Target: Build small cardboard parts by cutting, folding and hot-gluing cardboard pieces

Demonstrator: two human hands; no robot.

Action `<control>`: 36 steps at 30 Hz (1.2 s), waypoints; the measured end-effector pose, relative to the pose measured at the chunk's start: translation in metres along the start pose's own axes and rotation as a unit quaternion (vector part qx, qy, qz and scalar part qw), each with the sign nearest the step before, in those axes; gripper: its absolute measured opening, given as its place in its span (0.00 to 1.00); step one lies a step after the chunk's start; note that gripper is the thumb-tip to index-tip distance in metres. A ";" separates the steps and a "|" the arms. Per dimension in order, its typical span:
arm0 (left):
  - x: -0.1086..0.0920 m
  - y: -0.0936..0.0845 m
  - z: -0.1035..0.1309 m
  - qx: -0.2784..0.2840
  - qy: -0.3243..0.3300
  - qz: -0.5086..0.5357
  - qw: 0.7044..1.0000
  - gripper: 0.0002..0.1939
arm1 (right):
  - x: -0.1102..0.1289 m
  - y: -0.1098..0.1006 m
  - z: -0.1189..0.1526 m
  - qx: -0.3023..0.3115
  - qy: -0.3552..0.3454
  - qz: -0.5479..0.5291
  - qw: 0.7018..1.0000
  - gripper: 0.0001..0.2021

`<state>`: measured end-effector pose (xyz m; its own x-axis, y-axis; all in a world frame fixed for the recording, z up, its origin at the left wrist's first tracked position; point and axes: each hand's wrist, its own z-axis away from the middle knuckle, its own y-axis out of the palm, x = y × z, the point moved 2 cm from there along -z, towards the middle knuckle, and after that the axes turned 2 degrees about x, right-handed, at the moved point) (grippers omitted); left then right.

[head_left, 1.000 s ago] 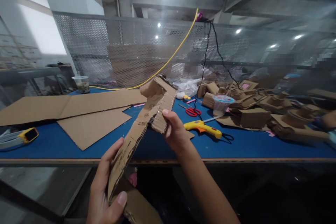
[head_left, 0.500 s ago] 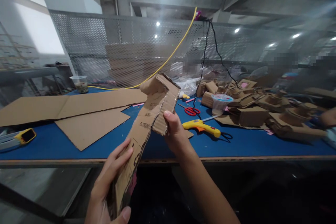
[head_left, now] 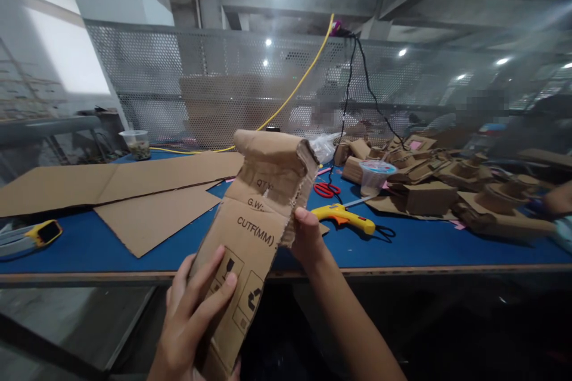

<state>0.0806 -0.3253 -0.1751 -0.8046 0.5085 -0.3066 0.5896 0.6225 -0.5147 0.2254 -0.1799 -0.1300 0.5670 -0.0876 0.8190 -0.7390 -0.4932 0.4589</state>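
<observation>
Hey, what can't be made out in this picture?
Head view: right hand, most fingers hidden behind the held cardboard.
Head view: red scissors, blades hidden behind that cardboard.
Head view: another person's arm, blurred, cut off by the right edge.
Head view: yellow-and-grey item, cut off by the left edge.

A workshop, shown by the glue gun (head_left: pixel 346 218) on the blue desk (head_left: pixel 170 253) and piled cardboard pieces (head_left: pixel 431 193) at right.
</observation>
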 end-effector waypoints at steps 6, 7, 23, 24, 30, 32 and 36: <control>0.006 -0.005 -0.001 0.009 0.046 -0.076 0.996 0.34 | 0.012 -0.008 0.002 0.000 -0.042 -0.055 0.998 0.17; 0.006 -0.006 -0.001 0.020 0.047 -0.079 0.996 0.35 | 0.015 -0.008 0.002 -0.003 -0.045 -0.058 0.997 0.15; 0.005 -0.003 0.002 0.077 0.063 -0.125 0.987 0.41 | 0.020 -0.009 0.006 -0.013 -0.035 -0.070 0.997 0.13; 0.005 -0.004 0.002 0.073 0.077 -0.136 0.985 0.42 | 0.019 -0.009 0.006 -0.009 -0.033 -0.071 0.997 0.13; 0.006 -0.006 0.003 0.034 0.112 -0.184 0.976 0.45 | 0.016 -0.011 0.006 0.005 -0.026 -0.061 0.998 0.15; 0.007 -0.005 0.004 0.027 0.108 -0.184 0.977 0.43 | 0.017 -0.014 0.006 0.011 -0.024 -0.047 0.999 0.14; 0.005 -0.006 0.005 0.012 0.068 -0.121 0.990 0.35 | 0.022 -0.019 0.007 0.020 -0.037 -0.041 0.998 0.13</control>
<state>0.0731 -0.3293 -0.1778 -0.9041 0.4229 -0.0614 0.3774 0.7228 -0.5789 0.2549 -0.1785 -0.1233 0.6506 -0.1086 0.7516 -0.6753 -0.5354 0.5072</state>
